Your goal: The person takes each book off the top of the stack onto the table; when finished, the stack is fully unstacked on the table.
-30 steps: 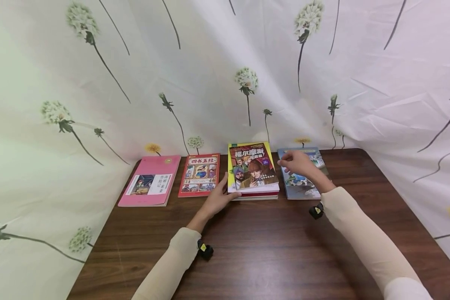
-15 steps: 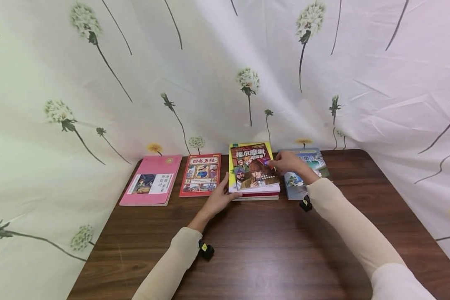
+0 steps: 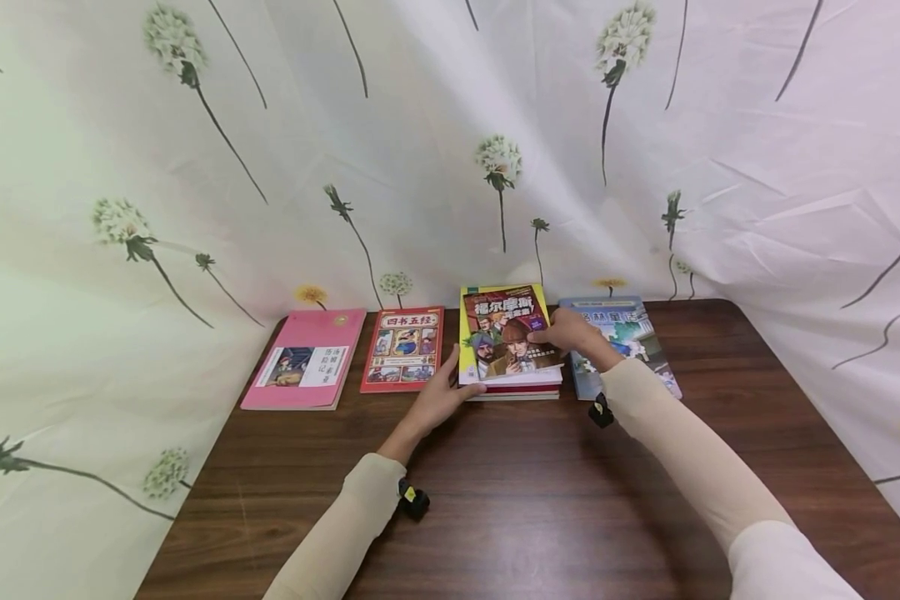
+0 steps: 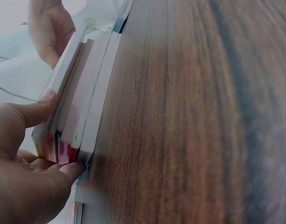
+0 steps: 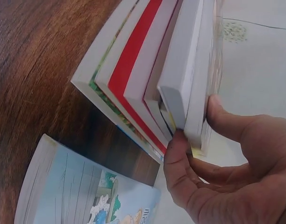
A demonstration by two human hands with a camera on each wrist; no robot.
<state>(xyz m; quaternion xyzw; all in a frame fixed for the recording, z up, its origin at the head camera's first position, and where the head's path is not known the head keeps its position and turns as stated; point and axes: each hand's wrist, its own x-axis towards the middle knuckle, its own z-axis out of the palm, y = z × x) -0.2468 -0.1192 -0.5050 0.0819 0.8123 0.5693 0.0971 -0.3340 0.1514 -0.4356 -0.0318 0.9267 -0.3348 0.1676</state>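
Observation:
A stack of books (image 3: 513, 390) lies at the far side of the table, topped by a book with a detective in a brown hat on its cover (image 3: 506, 337). My left hand (image 3: 437, 400) grips the stack's near left corner; the left wrist view shows the thumb (image 4: 47, 100) on the upper page edges and fingers along the spines. At the right side my right hand (image 3: 567, 332) pinches the top book's edge, thumb (image 5: 222, 119) over the cover and a finger beneath. That book's near right corner sits slightly raised and out past the books (image 5: 138, 60) below.
Left of the stack lie a red picture-panel book (image 3: 402, 350) and a pink book (image 3: 303, 360). A blue book (image 3: 630, 342) is just to the right, partly under my right forearm. Behind the wooden table (image 3: 495, 500) hangs a white dandelion-print cloth (image 3: 405, 167).
My right hand has come left from above the blue book to the stack and taken hold of the top book's right edge, whose near corner has shifted slightly right. My left hand stays put.

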